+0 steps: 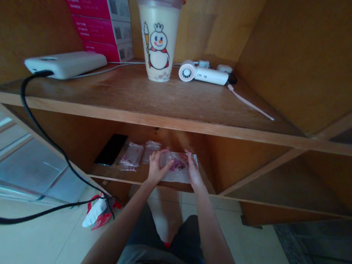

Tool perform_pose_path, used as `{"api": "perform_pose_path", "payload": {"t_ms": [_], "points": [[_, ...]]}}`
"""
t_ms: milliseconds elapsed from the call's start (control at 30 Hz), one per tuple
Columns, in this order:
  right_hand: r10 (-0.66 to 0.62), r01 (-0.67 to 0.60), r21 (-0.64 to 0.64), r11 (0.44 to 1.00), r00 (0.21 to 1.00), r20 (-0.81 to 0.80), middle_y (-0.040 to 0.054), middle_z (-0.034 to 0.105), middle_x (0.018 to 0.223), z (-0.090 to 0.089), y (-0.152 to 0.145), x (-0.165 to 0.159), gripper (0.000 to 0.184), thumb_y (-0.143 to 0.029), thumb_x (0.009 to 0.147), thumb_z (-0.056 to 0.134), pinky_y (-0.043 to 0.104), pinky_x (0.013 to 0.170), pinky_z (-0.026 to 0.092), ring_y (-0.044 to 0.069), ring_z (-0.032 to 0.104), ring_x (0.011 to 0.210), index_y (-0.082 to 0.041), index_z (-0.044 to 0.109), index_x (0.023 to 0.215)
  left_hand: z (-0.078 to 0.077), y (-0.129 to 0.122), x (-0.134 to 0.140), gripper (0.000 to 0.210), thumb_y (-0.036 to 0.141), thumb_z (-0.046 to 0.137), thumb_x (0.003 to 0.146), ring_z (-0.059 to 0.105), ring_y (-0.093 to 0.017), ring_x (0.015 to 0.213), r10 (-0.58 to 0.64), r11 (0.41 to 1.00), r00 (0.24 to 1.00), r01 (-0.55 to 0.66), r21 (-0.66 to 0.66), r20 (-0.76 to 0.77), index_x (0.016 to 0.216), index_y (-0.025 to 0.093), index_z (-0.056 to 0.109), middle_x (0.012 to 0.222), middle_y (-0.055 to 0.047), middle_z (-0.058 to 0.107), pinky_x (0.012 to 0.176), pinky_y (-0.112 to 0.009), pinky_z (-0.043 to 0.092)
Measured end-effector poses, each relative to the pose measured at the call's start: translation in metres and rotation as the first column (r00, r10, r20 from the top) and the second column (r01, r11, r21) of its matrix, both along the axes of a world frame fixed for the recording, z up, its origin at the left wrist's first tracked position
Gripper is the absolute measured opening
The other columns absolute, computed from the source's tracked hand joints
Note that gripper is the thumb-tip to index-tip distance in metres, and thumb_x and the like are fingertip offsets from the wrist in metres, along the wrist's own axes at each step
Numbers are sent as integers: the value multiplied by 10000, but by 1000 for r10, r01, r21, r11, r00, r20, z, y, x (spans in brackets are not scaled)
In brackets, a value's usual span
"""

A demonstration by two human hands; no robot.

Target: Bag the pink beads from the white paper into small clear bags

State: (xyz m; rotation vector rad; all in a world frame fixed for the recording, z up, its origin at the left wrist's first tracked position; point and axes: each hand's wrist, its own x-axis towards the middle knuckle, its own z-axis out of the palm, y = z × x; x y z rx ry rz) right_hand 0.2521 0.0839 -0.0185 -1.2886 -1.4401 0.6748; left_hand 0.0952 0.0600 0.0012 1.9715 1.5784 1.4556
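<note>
My left hand [157, 167] is at the left edge of a whitish sheet or flat bag [178, 177] on the lower shelf. Its thumb and fingers are apart, near a small heap of pink-purple beads or similar bits [177, 164]. On the sheet's right side rests my right hand [194, 170], fingers stretched out and nothing visible in them. Left of the hands lie small clear bags [133, 154] with pinkish bits in them and another clear bag [152, 148]. Whether the heap is loose or under clear plastic is too small to tell.
A black phone [111, 149] lies on the lower shelf. Above stand a drink cup [156, 37], pink boxes [95, 18], a white power bank [67, 64] and a small white fan [203, 74]. A black cable [47, 136] hangs down left, near a red-white bag [99, 213].
</note>
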Motion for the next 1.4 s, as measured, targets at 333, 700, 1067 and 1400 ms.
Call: {"api": "perform_pose_path", "payload": {"t_ms": [333,700,1067,1400], "points": [[232,-271,-1,963,822,521,62,559,1187,13,-9,4,448,-428,762,564,402,953,343,228,464,1124,-269,538,1180,22,3,-41,489,465,519,768,463,-273,1051,-42,997,980,55,62,-194,1184,216,462,1117,-98,545,928,-427,303],[183,-234,-10,972,731,657,91,509,1229,5,-10,2,515,-455,764,551,414,933,320,261,425,1131,-250,487,1232,-16,23,-32,722,545,504,752,440,-285,1109,-222,975,841,205,-90,-493,1325,141,331,1178,-151,496,965,-421,315],[87,-78,-46,996,668,739,43,623,960,30,7,-1,147,-262,796,519,378,845,292,235,452,1003,-247,661,829,-12,17,-31,762,588,362,807,419,-283,1137,-199,980,764,160,-118,-614,1364,84,236,1236,-188,462,965,-421,310],[101,-83,-62,995,645,758,31,613,936,23,10,-3,110,-255,777,543,354,821,268,219,449,971,-242,652,780,-10,16,-30,706,578,319,829,426,-282,1115,-161,987,710,119,-108,-685,1349,102,271,1219,-159,475,948,-408,327]]}}
